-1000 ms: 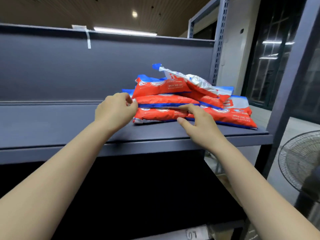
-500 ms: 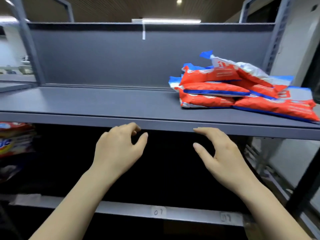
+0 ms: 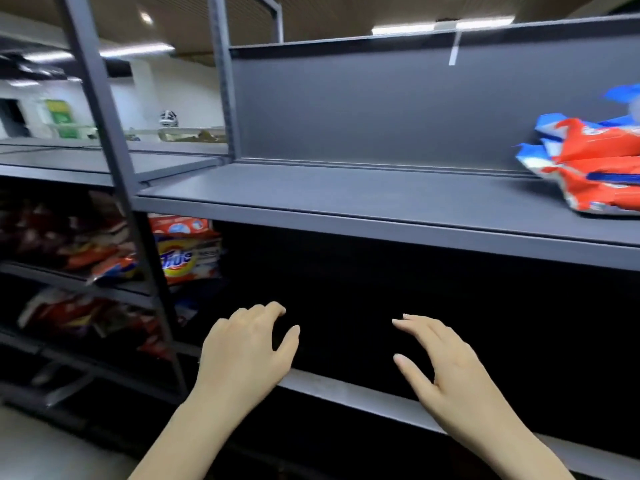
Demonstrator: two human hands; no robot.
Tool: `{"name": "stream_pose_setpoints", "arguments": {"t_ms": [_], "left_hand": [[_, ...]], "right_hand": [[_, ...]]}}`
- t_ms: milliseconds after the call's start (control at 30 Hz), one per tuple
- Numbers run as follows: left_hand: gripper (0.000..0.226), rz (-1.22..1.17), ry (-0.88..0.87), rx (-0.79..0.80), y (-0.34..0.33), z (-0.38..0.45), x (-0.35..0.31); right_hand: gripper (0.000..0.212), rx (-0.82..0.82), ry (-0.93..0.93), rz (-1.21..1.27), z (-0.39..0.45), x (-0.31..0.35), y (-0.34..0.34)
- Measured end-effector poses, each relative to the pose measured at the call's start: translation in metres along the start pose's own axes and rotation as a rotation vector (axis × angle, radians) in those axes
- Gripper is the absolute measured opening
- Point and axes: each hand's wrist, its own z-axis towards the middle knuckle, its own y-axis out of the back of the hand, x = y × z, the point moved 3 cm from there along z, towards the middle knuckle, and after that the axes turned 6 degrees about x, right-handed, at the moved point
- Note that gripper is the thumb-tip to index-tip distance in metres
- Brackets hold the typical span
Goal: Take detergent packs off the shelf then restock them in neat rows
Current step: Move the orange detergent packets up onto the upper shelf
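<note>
Two bare hands hover before the dark lower bay, holding nothing: left hand point(image 3: 247, 351) with a loosely curled, open grip, right hand point(image 3: 446, 365) with fingers spread. Red, white and blue detergent packs point(image 3: 588, 168) lie stacked flat at the grey shelf's point(image 3: 346, 199) far right, long axes running roughly left to right.

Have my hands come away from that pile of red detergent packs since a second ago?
Yes. Both the left hand and right hand now hang empty below the shelf edge, well left of the red packs they were touching on top.
</note>
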Motion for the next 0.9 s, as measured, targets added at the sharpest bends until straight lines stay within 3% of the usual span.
{"name": "stream_pose_setpoints", "arguments": {"t_ms": [367,900], "left_hand": [[0.04,0.059,0.175,-0.008,0.027,-0.018,0.188],[0.04,0.195,0.406,0.012,0.05,0.012,0.393]], "right_hand": [[0.043,0.14,0.113,0.03,0.079,0.136,-0.121],[0.045,0.307,0.311,0.048,0.217,0.271,-0.26]]}}
